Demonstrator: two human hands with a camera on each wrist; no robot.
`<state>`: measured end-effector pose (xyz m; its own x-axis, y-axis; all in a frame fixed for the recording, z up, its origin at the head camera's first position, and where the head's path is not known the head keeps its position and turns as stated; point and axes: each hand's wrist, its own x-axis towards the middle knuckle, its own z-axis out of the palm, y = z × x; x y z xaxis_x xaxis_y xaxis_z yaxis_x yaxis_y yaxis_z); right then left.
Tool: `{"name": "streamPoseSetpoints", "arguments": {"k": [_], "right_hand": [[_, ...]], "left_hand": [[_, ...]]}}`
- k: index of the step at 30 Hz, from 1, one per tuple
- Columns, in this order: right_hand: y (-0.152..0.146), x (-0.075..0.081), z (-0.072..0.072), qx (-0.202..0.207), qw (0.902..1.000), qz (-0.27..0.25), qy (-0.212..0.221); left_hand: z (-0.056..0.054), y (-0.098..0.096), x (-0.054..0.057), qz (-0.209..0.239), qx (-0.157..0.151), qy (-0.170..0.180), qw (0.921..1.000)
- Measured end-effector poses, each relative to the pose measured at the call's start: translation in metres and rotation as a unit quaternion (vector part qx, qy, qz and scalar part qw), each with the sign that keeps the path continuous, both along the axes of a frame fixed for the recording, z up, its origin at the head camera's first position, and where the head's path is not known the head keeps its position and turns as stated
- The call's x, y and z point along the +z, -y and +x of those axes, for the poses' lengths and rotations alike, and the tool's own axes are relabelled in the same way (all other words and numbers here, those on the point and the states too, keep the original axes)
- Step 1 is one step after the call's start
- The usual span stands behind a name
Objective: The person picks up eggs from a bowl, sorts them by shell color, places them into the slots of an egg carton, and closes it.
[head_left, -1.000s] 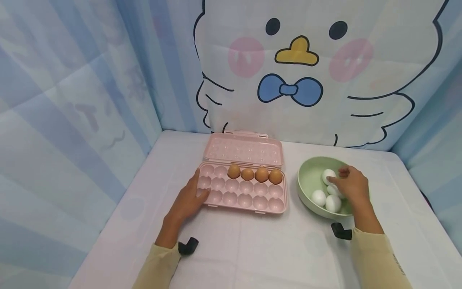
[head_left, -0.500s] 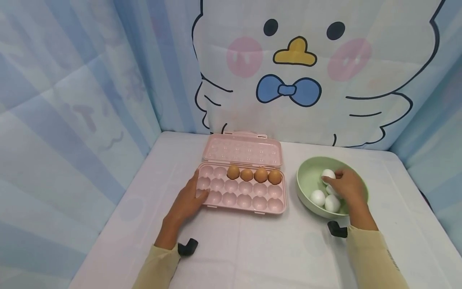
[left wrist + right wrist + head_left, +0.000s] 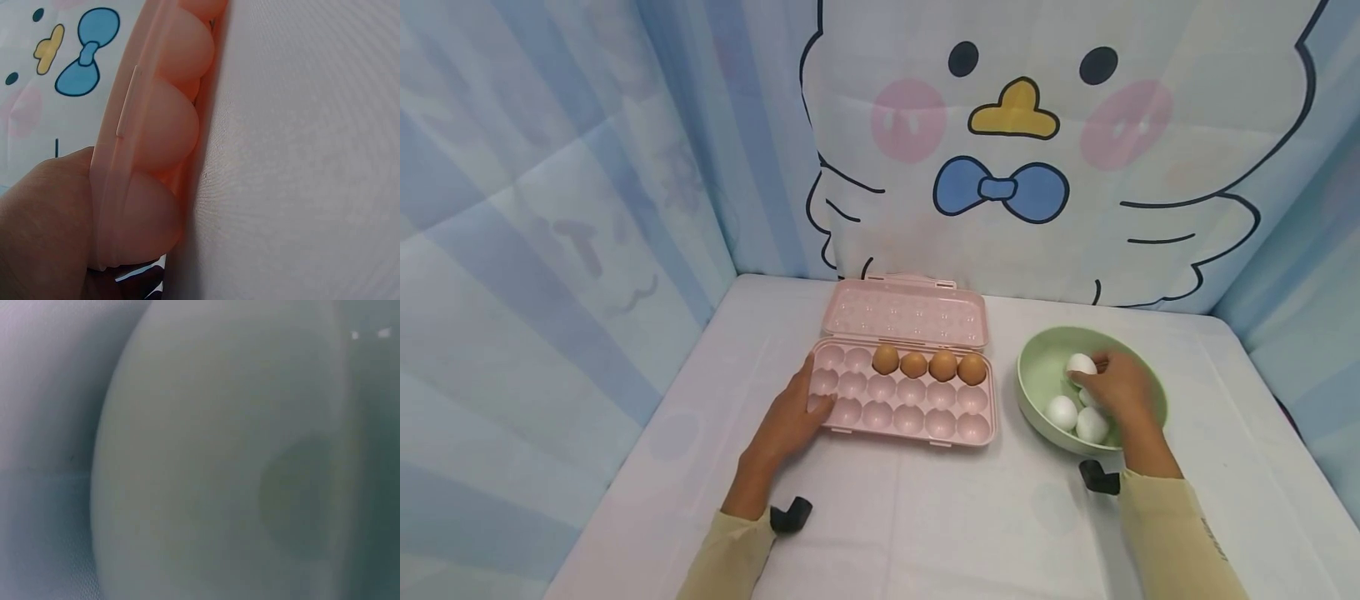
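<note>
A pink plastic egg box [image 3: 859, 385] lies open on the table, its lid [image 3: 910, 312] tipped back. Several brown eggs [image 3: 913, 364] fill the right part of its back row. My left hand [image 3: 786, 421] grips the left end of the box, thumb on the front edge; in the left wrist view the thumb lies against the pink rim. Inside a green bowl [image 3: 1037, 367], my right hand [image 3: 1120, 387] pinches a white egg [image 3: 1080, 364] between thumb and fingers. More white eggs [image 3: 1062, 412] lie below it, one partly hidden by the hand.
A white cloth [image 3: 925, 517] covers the table. Behind it hangs a curtain [image 3: 1000, 250] with a cartoon bird, and blue curtains [image 3: 587, 292] stand at the sides. The bowl's pale outer wall [image 3: 206, 456] fills most of the right wrist view.
My right hand has moved slightly left in the bowl, and its fingers have closed on the white egg at the back. The left hand has kept its place on the egg box.
</note>
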<state>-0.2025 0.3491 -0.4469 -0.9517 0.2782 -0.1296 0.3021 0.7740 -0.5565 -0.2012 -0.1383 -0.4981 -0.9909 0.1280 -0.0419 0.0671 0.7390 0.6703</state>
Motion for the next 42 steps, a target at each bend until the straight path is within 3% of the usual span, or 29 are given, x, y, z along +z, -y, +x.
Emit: {"name": "streamPoseSetpoints", "arguments": {"k": [18, 26, 34, 42], "right_hand": [[0.007, 0.002, 0.001, 0.083, 0.9955, -0.015, -0.043], [0.014, 0.004, 0.006, 0.061, 0.9931, -0.029, -0.096], [0.036, 0.012, 0.01, 0.032, 0.9861, -0.077, -0.143], [0.061, 0.027, 0.015, 0.056, 0.9725, -0.082, -0.211]], "left_hand": [[0.0, 0.001, 0.001, 0.003, -0.003, -0.014, 0.9999], [0.002, -0.001, -0.002, 0.012, -0.005, -0.009, 0.9999], [0.001, 0.001, -0.001, 0.004, -0.005, -0.01, 0.9999], [0.0, 0.003, -0.002, 0.005, -0.01, -0.016, 0.9998]]}}
